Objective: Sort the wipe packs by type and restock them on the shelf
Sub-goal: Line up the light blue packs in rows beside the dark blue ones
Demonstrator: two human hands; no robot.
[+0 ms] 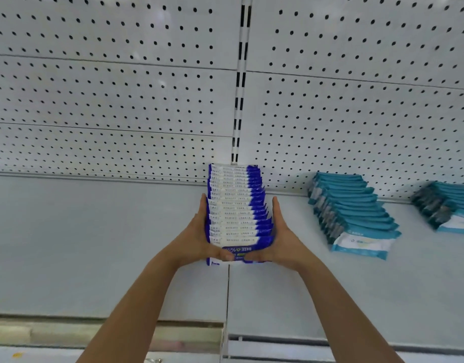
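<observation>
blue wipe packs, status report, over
Left hand and right hand flat against the row's sides, thumbs on the front pack. Blue wipe packs stand in one row on the shelf. Teal packs lie to the right, clear of it.

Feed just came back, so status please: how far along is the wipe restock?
Done: a teal pack row and a second teal row lie on the shelf, right side. In hand: left hand and right hand press a blue-and-white pack row between them. Left: letting go and squaring it; no unsorted packs show here.
</observation>
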